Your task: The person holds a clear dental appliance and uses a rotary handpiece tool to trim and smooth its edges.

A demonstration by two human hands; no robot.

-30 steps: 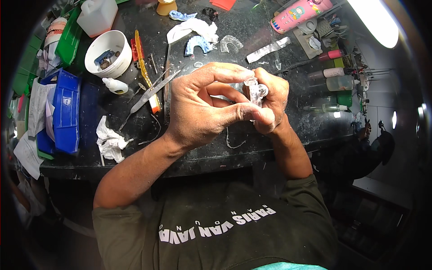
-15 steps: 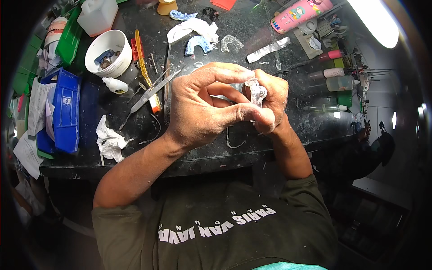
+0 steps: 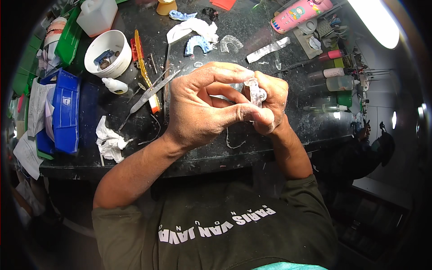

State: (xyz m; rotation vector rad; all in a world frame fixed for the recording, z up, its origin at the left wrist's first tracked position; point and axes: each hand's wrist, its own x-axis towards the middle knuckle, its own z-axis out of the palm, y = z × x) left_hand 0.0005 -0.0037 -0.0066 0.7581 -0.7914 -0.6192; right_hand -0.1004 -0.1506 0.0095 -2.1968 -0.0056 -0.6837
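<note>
Above the middle of the bench, my left hand (image 3: pixel 193 101) pinches a clear plastic dental splint (image 3: pixel 255 93) between thumb and fingertips. My right hand (image 3: pixel 274 96) is closed right against it, its thumb touching the lower end. A small round shiny part (image 3: pixel 263 94) shows between the splint and the right fingers; its kind is hidden by the hand. Pale dust coats both hands. Beyond them lie a blue and white dental mould (image 3: pixel 198 45) and another clear dental splint (image 3: pixel 231 43).
On the left stand a white tub (image 3: pixel 108 55), a small white bottle (image 3: pixel 115 85) and a blue bin (image 3: pixel 65 112). A knife (image 3: pixel 150 93) lies over an orange-bristled brush (image 3: pixel 155 104). Crumpled tissue (image 3: pixel 110 140) sits near the front edge. A pink tumbler (image 3: pixel 300 15) and several bottles (image 3: pixel 340 83) line the right.
The clear splint has tilted slightly between my fingertips, covering more of the round shiny part. Both hands stay in nearly the same place.
</note>
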